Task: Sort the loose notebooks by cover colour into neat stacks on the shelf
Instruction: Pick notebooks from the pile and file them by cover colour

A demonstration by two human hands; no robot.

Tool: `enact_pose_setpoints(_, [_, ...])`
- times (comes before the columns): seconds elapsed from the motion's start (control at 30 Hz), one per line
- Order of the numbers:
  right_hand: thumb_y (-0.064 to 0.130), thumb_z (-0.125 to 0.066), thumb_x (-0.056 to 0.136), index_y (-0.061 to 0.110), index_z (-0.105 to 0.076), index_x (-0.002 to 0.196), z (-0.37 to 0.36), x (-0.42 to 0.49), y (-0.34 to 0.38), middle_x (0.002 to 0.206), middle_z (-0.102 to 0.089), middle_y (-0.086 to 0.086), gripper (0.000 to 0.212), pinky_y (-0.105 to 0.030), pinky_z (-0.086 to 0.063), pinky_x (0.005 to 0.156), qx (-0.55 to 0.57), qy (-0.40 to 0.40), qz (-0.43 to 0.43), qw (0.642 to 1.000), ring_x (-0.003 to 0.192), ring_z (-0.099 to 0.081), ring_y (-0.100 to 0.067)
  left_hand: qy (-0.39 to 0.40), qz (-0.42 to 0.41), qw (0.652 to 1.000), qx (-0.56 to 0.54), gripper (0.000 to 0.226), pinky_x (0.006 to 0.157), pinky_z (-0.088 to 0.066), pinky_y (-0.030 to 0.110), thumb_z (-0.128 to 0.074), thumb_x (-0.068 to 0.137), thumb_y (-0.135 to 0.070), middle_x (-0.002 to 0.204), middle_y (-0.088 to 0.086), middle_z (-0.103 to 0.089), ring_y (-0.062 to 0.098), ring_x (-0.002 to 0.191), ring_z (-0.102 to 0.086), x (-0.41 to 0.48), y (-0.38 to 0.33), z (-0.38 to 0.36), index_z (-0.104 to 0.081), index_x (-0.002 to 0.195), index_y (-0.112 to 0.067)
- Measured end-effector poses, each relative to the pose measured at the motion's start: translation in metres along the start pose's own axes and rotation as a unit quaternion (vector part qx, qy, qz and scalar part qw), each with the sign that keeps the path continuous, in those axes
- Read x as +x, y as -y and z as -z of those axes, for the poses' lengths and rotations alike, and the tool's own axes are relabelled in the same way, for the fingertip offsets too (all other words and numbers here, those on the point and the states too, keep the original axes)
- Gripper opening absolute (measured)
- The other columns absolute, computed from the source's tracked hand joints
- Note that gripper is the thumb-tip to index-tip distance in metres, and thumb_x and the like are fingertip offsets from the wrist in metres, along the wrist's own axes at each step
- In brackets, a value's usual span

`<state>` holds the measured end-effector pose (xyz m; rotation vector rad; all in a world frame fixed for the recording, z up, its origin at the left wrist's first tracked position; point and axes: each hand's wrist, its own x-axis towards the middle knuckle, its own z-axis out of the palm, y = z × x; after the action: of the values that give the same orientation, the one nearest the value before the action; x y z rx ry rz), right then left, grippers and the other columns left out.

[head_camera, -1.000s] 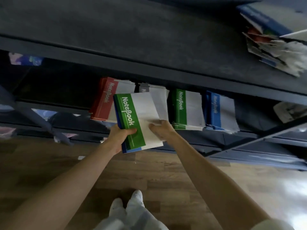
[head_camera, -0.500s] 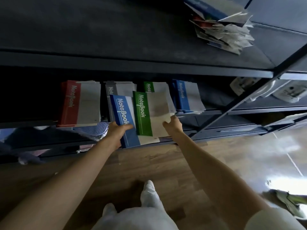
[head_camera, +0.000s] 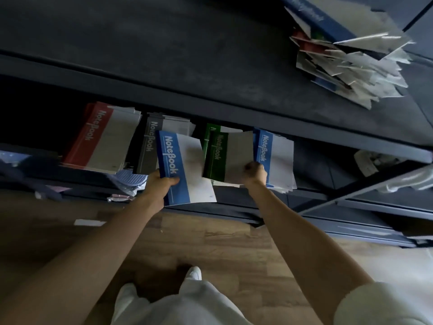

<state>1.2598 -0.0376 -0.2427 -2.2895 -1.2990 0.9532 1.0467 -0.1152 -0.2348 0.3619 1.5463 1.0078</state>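
Green notebook (head_camera: 230, 158) shifted right — over green stack (head_camera: 208, 130).

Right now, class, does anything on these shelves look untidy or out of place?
Yes: the loose pile on the upper shelf, far right, lies splayed, with covers bent open and blue and red mixed.

Upper shelf board (head_camera: 210, 109) overhung above both grips, blue stack (head_camera: 278, 156) set just beside the right hand (head_camera: 255, 172), grey stack (head_camera: 151, 146) set behind the left hand (head_camera: 161, 182), floor (head_camera: 210, 242) unobstructed beneath.
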Motion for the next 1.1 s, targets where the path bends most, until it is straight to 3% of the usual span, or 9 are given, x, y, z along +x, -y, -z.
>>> enact_pose_setpoints(0.13, [-0.007, -0.043, 0.088, 0.005, -0.060, 0.120, -0.006, 0.018, 0.002, 0.126, -0.056, -0.018, 0.039, -0.030, -0.043, 0.095, -0.012, 0.031, 0.021, 0.999, 0.117, -0.053, -0.032, -0.045, -0.013, 0.999, -0.007, 0.033, 0.086, -0.047, 0.043, -0.061, 0.085, 0.004, 0.106, 0.011, -0.060, 0.029, 0.097, -0.057, 0.004, 0.004, 0.005, -0.056, 0.117, -0.002])
enact_pose_setpoints(0.37, [-0.004, -0.045, 0.086, 0.010, -0.050, 0.133, -0.018, 0.028, -0.001, 0.136, -0.037, -0.017, 0.049, -0.030, -0.037, 0.102, -0.122, 0.093, 0.095, 0.984, 0.124, -0.041, -0.034, -0.082, -0.016, 0.996, -0.020, 0.037, 0.089, -0.049, 0.047, -0.067, 0.082, 0.001, 0.107, 0.012, -0.063, 0.032, 0.099, -0.060, 0.002, 0.009, 0.003, -0.057, 0.117, 0.000])
enact_pose_setpoints(0.5, [0.010, -0.047, 0.094, 0.007, -0.056, 0.125, -0.021, 0.018, 0.004, 0.133, -0.041, -0.016, 0.033, -0.033, -0.039, 0.098, -0.143, 0.044, 0.159, 0.976, 0.124, -0.039, -0.032, -0.066, -0.029, 0.997, -0.015, 0.025, 0.088, -0.048, 0.044, -0.066, 0.082, 0.003, 0.093, 0.005, -0.065, 0.029, 0.094, -0.060, -0.002, 0.009, -0.010, -0.060, 0.105, -0.006])
enact_pose_setpoints(0.57, [0.018, -0.044, 0.097, 0.005, -0.063, 0.106, -0.021, 0.013, 0.009, 0.113, -0.054, -0.016, 0.025, -0.028, -0.044, 0.082, -0.110, 0.080, 0.170, 0.976, 0.106, -0.053, -0.029, -0.055, -0.036, 0.998, -0.012, 0.028, 0.087, -0.048, 0.042, -0.065, 0.082, 0.004, 0.093, 0.005, -0.065, 0.028, 0.093, -0.060, -0.002, 0.008, -0.019, -0.060, 0.106, -0.008])
enact_pose_setpoints(0.63, [0.024, -0.043, 0.097, 0.008, -0.060, 0.089, -0.018, 0.008, 0.013, 0.089, -0.058, -0.010, 0.025, -0.024, -0.045, 0.064, -0.031, 0.171, 0.100, 0.980, 0.083, -0.056, -0.025, -0.049, -0.047, 0.998, -0.012, 0.032, 0.087, -0.048, 0.040, -0.066, 0.081, 0.006, 0.100, 0.008, -0.064, 0.027, 0.094, -0.059, -0.001, 0.006, -0.030, -0.060, 0.109, -0.008])
enact_pose_setpoints(0.77, [0.019, -0.061, 0.089, 0.006, -0.057, 0.110, -0.004, -0.002, 0.005, 0.087, -0.060, -0.006, 0.025, -0.027, -0.048, 0.066, 0.120, 0.288, -0.054, 0.948, 0.082, -0.059, -0.020, -0.038, -0.079, 0.996, 0.002, 0.035, 0.081, -0.047, 0.033, -0.067, 0.079, 0.008, 0.104, 0.009, -0.063, 0.024, 0.093, -0.058, 0.001, 0.007, -0.054, -0.061, 0.111, -0.004])
enact_pose_setpoints(0.83, [0.006, -0.062, 0.087, 0.007, -0.054, 0.118, 0.003, -0.001, -0.009, 0.097, -0.060, -0.007, 0.032, -0.024, -0.048, 0.060, 0.156, 0.268, -0.063, 0.949, 0.087, -0.059, -0.020, -0.032, -0.098, 0.994, 0.036, 0.034, 0.073, -0.047, 0.027, -0.068, 0.079, 0.006, 0.104, 0.010, -0.063, 0.023, 0.091, -0.058, 0.001, 0.010, -0.065, -0.062, 0.111, 0.000])
enact_pose_setpoints(0.97, [0.000, -0.057, 0.086, 0.005, -0.055, 0.125, 0.017, 0.007, -0.037, 0.104, -0.061, -0.013, 0.039, -0.031, -0.050, 0.075, 0.166, 0.156, -0.031, 0.973, 0.093, -0.060, -0.027, -0.037, -0.170, 0.967, 0.185, 0.027, 0.071, -0.044, 0.026, -0.070, 0.083, -0.011, 0.103, 0.013, -0.065, 0.024, 0.091, -0.060, -0.001, 0.022, -0.090, -0.064, 0.106, 0.001])
enact_pose_setpoints(1.1, [-0.004, -0.045, 0.090, 0.011, -0.055, 0.121, 0.041, 0.012, -0.054, 0.098, -0.056, -0.008, 0.036, -0.030, -0.047, 0.068, 0.193, 0.095, -0.040, 0.976, 0.087, -0.053, -0.024, 0.010, -0.230, 0.874, 0.428, 0.041, 0.074, -0.042, 0.029, -0.054, 0.093, -0.033, 0.114, 0.012, -0.063, 0.031, 0.104, -0.059, -0.008, 0.028, -0.112, -0.052, 0.124, -0.005])
